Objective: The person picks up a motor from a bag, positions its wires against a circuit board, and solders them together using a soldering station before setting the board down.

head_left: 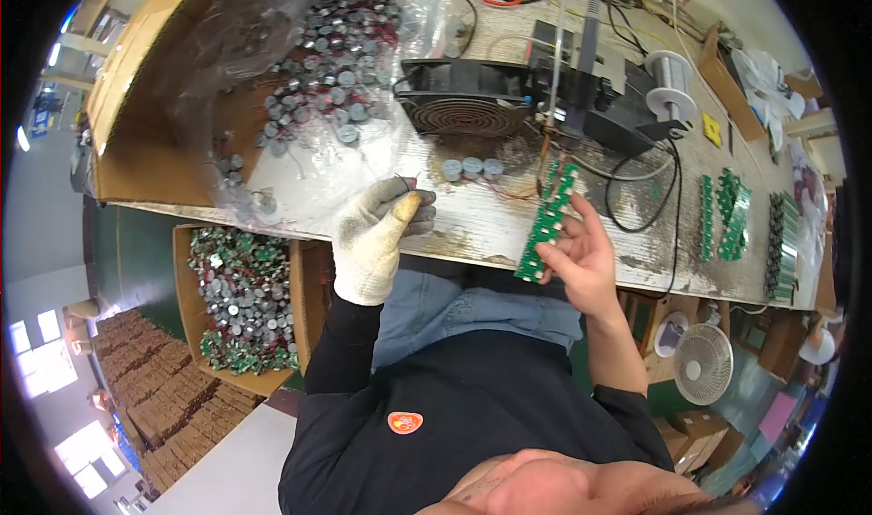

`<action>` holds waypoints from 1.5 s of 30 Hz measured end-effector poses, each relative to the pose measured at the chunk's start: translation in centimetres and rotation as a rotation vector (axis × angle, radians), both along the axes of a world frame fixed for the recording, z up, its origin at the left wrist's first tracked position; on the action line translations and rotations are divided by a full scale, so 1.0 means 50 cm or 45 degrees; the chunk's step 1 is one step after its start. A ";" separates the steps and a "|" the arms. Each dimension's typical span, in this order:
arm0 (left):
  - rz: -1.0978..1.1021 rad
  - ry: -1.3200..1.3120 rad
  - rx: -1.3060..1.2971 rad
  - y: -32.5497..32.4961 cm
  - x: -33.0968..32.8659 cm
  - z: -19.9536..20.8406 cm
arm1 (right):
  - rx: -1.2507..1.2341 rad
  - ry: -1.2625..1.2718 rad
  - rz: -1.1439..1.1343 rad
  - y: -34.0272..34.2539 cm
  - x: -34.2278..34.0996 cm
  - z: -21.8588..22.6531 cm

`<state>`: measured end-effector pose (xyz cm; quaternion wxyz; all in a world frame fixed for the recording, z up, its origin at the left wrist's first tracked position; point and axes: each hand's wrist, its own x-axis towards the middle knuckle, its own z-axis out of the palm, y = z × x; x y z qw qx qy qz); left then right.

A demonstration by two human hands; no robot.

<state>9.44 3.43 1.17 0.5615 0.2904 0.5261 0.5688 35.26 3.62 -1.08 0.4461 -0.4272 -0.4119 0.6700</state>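
My left hand [371, 242], in a whitish glove with a stained thumb, is closed in a pinch above the table's front edge. A thin dark strand shows at its fingertips; what they hold is too small to name. Bare, my right hand [586, 256] grips a long strip of green circuit boards [548, 229] between thumb and fingers. The strip stands tilted, its far end just below the soldering machine [568, 106]. Between my hands, a little farther back, three round grey components [472, 168] lie in a row, with thin reddish wires running to their right.
A clear plastic bag [213, 106] full of wired round components lies at the left. Behind the row stands a black fan [465, 102]. A solder spool [670, 84] and more green board strips [734, 220] are right. A carton [238, 306] of boards and components sits below the table, left.
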 end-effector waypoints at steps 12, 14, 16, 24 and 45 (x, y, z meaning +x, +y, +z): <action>-0.377 0.158 -0.085 0.008 0.119 -0.014 | -0.021 0.048 0.098 -0.010 0.000 0.011; -0.386 0.101 -0.099 0.016 0.130 -0.008 | -0.041 0.061 0.089 -0.009 0.003 0.009; -0.400 0.054 -0.118 0.018 0.137 -0.011 | -0.038 0.075 0.107 -0.010 0.006 0.009; -0.429 -0.033 -0.133 0.021 0.150 -0.019 | -0.025 0.022 0.087 -0.011 0.003 0.026; -0.406 0.042 -0.172 0.044 0.155 -0.016 | 0.062 0.034 0.005 0.004 -0.005 0.023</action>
